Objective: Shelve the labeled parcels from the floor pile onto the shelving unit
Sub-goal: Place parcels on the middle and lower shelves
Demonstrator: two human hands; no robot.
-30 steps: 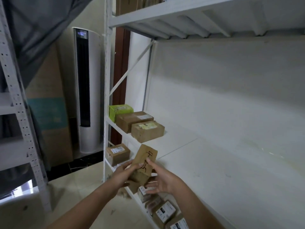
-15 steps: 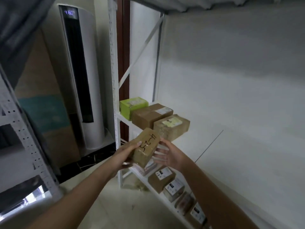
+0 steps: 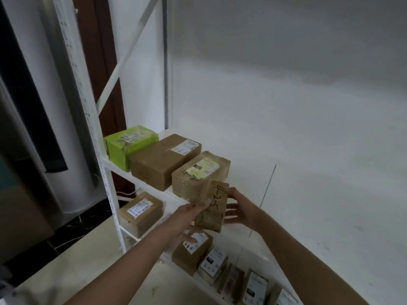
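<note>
As the left hand (image 3: 189, 213) grips its near side with the thumb laid over the face, the small brown parcel (image 3: 214, 213) hangs tilted at the front edge of the middle shelf (image 3: 308, 172). It is just beside the taped box (image 3: 198, 172) that ends a row of three, and looks not yet set down. Right hand (image 3: 241, 211) spread, fingers (image 3: 231, 191) straight, touching the parcel's far edge and top corner: steadying, not clasping. Change over the last second: the parcel was held lower, down by the front of the lower shelf, and has risen to the level of the middle board while the view closed in on the row. Reads as the carry ending, with set-down due on the bare board right of the row. Writing: "4-25" in black marker on the held parcel. The taped box shows "4-2" and a further mark I cannot make out, plus a blurred yellow-green label. Green box (image 3: 130, 144) and brown box (image 3: 165, 159) fill the row, labels illegible. Lower-shelf parcels (image 3: 139, 212) carry white labels, unreadable.
</note>
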